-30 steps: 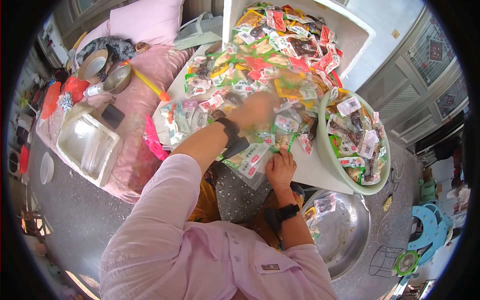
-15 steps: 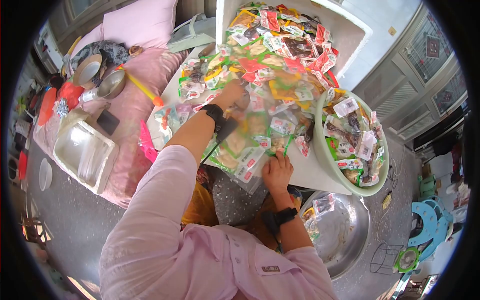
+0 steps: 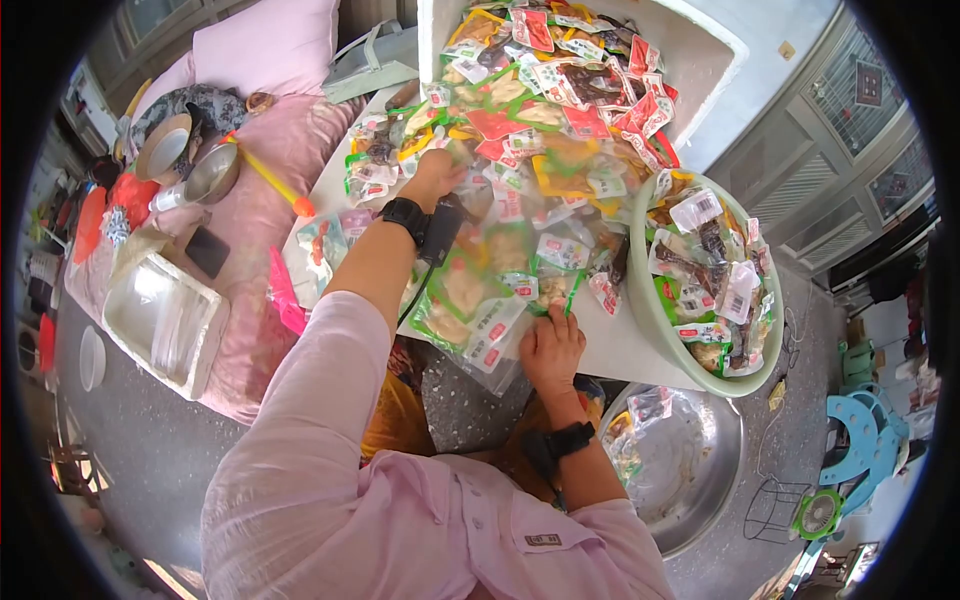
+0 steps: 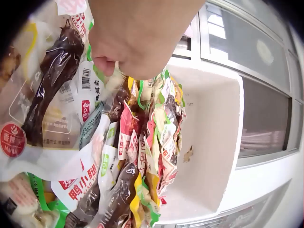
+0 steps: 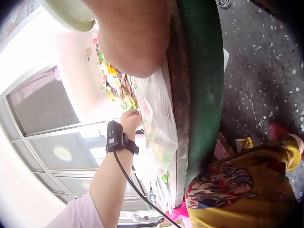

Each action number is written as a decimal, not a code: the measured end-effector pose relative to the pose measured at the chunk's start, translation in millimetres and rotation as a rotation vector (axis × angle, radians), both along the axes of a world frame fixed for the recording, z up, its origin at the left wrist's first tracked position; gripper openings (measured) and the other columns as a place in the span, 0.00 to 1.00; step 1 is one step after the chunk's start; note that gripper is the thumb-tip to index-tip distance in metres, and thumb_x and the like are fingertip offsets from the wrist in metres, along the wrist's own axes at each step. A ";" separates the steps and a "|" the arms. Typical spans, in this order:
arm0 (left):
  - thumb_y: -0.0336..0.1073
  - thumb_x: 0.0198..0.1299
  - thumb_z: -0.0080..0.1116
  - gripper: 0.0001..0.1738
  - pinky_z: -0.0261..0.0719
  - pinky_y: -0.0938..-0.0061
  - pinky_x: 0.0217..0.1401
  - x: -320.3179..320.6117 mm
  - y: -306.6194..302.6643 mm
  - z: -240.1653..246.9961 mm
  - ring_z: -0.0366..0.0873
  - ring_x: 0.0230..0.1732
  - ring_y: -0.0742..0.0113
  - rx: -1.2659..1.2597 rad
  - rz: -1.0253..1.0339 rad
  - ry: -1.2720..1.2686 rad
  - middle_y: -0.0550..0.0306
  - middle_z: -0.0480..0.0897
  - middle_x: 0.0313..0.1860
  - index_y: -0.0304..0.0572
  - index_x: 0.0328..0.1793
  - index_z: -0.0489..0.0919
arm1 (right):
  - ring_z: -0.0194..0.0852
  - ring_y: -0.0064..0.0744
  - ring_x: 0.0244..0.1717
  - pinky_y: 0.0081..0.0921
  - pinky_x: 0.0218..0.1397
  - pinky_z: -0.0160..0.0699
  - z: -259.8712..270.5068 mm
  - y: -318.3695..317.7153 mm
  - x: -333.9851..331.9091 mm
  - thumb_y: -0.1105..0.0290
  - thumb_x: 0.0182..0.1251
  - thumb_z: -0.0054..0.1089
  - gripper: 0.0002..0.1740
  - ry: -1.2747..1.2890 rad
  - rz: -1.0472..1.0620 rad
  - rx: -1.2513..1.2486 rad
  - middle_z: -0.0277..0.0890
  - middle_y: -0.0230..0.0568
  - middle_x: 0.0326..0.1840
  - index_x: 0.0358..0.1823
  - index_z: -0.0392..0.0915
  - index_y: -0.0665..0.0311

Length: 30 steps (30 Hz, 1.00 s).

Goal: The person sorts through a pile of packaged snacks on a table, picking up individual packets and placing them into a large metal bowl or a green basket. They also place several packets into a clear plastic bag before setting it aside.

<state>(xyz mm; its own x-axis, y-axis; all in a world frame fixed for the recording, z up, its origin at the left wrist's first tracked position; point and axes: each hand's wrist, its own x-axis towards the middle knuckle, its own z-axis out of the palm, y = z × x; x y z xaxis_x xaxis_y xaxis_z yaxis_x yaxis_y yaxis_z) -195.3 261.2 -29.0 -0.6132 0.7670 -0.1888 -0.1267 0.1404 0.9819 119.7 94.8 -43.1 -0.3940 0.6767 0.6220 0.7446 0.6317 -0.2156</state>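
Observation:
Many sealed food packets [image 3: 499, 124] cover the table in a heap. My left hand [image 3: 433, 178] reaches over the left part of the heap; in the left wrist view, the hand [image 4: 142, 35] is bent down at the packets, its fingertips mostly hidden, so a hold cannot be made out. In front of me a large clear plastic bag [image 3: 497, 348] with packets hangs slightly over the table's front edge. My right hand [image 3: 552, 352] grips its right side with bent fingers, close to a green-edged packet [image 3: 552, 290]; the right wrist view shows clear plastic [image 5: 159, 118] below the hand.
A white foam box [image 3: 712, 75] lies tipped behind the heap. At the right stand a pale green tub [image 3: 640, 290] of packets and, lower, a metal basin [image 3: 690, 470]. A pink bag [image 3: 285, 290] is at the table's left edge, near another foam box [image 3: 207, 340].
My left hand has swung from above the middle of the heap out to its left side. My right hand stays at nearly the same place.

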 end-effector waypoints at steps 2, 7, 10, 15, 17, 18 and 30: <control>0.28 0.48 0.42 0.15 0.72 0.70 0.37 -2.0 11.9 -6.1 0.74 0.33 0.53 0.003 0.072 0.169 0.52 0.73 0.25 0.36 0.45 0.67 | 0.61 0.47 0.47 0.40 0.43 0.58 -0.2 -0.2 0.9 0.68 0.42 0.52 0.07 0.005 0.002 -0.007 0.65 0.41 0.48 0.25 0.69 0.60; 0.26 0.49 0.41 0.13 0.72 0.71 0.33 -4.0 -3.5 6.8 0.74 0.33 0.59 -0.055 0.228 0.841 0.54 0.73 0.25 0.40 0.43 0.68 | 0.62 0.47 0.46 0.40 0.43 0.58 0.8 -0.7 1.2 0.69 0.42 0.52 0.08 -0.003 0.002 -0.012 0.65 0.41 0.48 0.26 0.70 0.61; 0.26 0.49 0.42 0.10 0.71 0.72 0.32 -35.1 3.4 -10.0 0.74 0.32 0.64 0.000 0.016 0.741 0.56 0.72 0.25 0.43 0.39 0.68 | 0.62 0.47 0.46 0.40 0.43 0.58 2.3 -0.2 0.2 0.69 0.42 0.52 0.08 -0.009 -0.002 -0.001 0.66 0.41 0.47 0.26 0.70 0.61; 0.25 0.50 0.44 0.05 0.69 0.74 0.30 -47.2 3.1 -3.8 0.72 0.28 0.69 0.178 -0.016 -0.492 0.59 0.70 0.24 0.46 0.32 0.67 | 0.62 0.47 0.46 0.40 0.43 0.58 2.9 -0.6 -1.0 0.69 0.42 0.52 0.08 -0.003 0.003 0.006 0.66 0.41 0.47 0.26 0.69 0.61; 0.24 0.49 0.45 0.05 0.68 0.75 0.27 -25.6 -6.0 14.9 0.70 0.24 0.70 0.192 0.069 -0.535 0.60 0.69 0.21 0.45 0.29 0.67 | 0.62 0.46 0.46 0.40 0.43 0.58 2.3 -1.2 0.7 0.69 0.42 0.52 0.08 0.000 0.004 0.007 0.66 0.41 0.47 0.26 0.69 0.61; 0.25 0.49 0.46 0.04 0.67 0.76 0.25 -25.1 -3.0 12.2 0.69 0.22 0.71 0.178 0.017 -0.545 0.61 0.68 0.20 0.44 0.28 0.67 | 0.62 0.46 0.46 0.40 0.43 0.58 2.6 -1.1 1.2 0.69 0.42 0.51 0.08 -0.001 0.004 -0.004 0.66 0.41 0.47 0.27 0.69 0.61; 0.30 0.47 0.50 0.05 0.58 0.82 0.18 18.6 -55.6 66.5 0.62 0.21 0.78 0.183 0.061 -0.174 0.66 0.66 0.20 0.45 0.30 0.66 | 0.61 0.47 0.47 0.40 0.43 0.58 3.4 -1.5 1.0 0.69 0.42 0.51 0.08 0.001 0.000 -0.018 0.66 0.41 0.46 0.26 0.70 0.62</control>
